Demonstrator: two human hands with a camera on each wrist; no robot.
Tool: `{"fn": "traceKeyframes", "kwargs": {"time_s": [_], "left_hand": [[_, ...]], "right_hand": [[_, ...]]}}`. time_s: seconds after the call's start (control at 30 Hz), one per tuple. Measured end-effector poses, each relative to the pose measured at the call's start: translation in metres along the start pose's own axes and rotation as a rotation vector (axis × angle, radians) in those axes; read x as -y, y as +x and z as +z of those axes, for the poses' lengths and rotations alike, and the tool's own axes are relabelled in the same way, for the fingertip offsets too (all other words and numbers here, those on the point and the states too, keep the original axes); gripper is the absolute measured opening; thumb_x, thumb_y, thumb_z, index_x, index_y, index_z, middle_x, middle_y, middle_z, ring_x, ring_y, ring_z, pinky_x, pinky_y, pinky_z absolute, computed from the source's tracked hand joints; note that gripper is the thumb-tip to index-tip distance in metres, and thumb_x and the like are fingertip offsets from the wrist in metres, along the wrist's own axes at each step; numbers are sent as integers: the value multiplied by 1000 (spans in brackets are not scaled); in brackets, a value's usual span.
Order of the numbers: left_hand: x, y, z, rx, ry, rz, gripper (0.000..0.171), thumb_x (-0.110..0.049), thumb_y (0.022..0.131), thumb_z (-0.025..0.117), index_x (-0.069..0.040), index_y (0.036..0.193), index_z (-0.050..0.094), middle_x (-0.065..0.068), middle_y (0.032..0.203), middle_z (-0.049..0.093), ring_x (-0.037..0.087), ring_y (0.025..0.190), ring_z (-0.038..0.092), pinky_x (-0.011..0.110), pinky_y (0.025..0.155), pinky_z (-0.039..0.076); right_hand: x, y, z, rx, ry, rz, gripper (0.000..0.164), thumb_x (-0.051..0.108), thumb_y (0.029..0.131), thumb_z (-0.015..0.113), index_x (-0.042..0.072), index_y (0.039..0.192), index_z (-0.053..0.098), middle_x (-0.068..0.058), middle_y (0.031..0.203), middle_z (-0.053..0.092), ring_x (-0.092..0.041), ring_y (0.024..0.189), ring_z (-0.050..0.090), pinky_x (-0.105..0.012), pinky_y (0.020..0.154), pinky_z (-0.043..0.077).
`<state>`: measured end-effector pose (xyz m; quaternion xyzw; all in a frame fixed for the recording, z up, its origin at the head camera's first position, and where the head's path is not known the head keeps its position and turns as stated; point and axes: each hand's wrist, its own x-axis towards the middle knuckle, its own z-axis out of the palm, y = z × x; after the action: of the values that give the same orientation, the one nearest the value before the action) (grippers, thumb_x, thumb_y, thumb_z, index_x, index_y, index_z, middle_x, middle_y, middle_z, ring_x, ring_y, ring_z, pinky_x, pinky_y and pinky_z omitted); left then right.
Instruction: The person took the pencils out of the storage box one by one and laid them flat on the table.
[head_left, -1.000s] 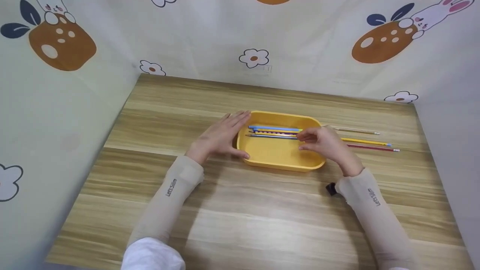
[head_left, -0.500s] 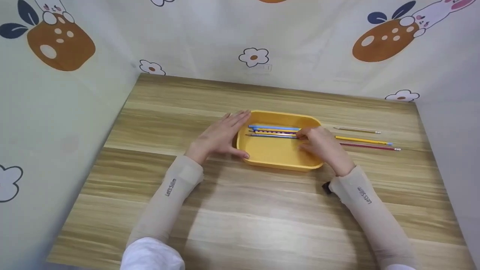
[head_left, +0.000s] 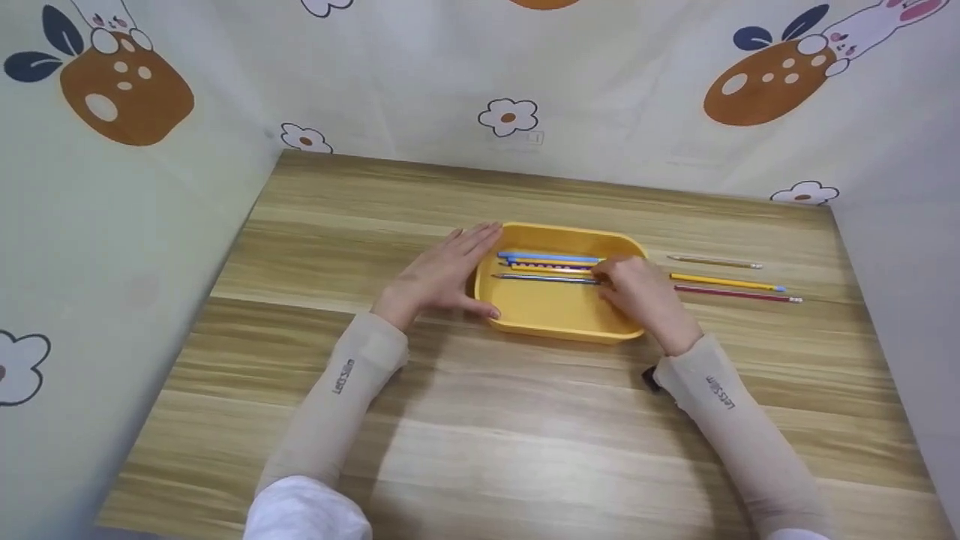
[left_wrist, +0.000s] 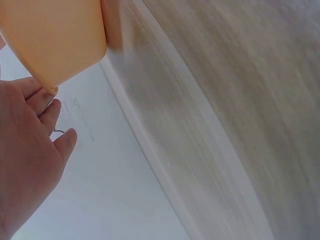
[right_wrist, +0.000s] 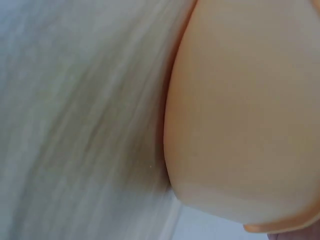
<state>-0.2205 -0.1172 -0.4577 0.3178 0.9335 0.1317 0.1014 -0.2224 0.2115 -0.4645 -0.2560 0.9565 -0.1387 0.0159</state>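
A yellow plastic tray (head_left: pixel 555 330) stands on the table with several pencils (head_left: pixel 551 259) lying lengthwise in its back half. My left hand (head_left: pixel 442 274) spans the tray's left end, fingers extended along the back corner and thumb at the front corner. In the left wrist view, fingertips (left_wrist: pixel 49 95) touch the tray's rim. Reaching into the tray's right end, my right hand (head_left: pixel 641 296) pinches the right end of a dark, shiny pencil (head_left: pixel 536 278), which lies a little in front of the others. The right wrist view shows mostly the tray's outer wall (right_wrist: pixel 240 110).
To the right of the tray, three pencils lie on the wooden table (head_left: pixel 480 450): a short brownish one (head_left: pixel 716 262), a yellow one (head_left: pixel 727 282) and a red one (head_left: pixel 739 293). Patterned cloth walls (head_left: pixel 420 90) enclose the table's back and sides.
My right hand has moved left and down into the tray and closed on the dark pencil. That pencil has shifted slightly forward, apart from the others. The left hand stays put.
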Motion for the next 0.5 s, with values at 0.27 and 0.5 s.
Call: {"fn": "traceKeyframes", "kwargs": {"time_s": [0.27, 0.5], "left_hand": [[-2, 0, -1, -3, -17, -1, 127, -79, 72, 67, -14, 162, 5, 0, 171, 3, 18, 158, 5, 42, 131, 6], [-1, 0, -1, 5, -15, -16, 126, -79, 73, 66, -16, 162, 2, 0, 170, 2, 19, 158, 5, 42, 131, 7]], "right_hand": [[3, 1, 2, -9, -107, -17, 14, -7, 84, 64, 3, 80, 72, -11, 77, 67, -23, 65, 57, -36, 56, 50], [4, 2, 2, 13, -92, -23, 19, -10, 84, 59, 4, 78, 70, -9, 75, 64, -21, 63, 54, -33, 54, 47]]}}
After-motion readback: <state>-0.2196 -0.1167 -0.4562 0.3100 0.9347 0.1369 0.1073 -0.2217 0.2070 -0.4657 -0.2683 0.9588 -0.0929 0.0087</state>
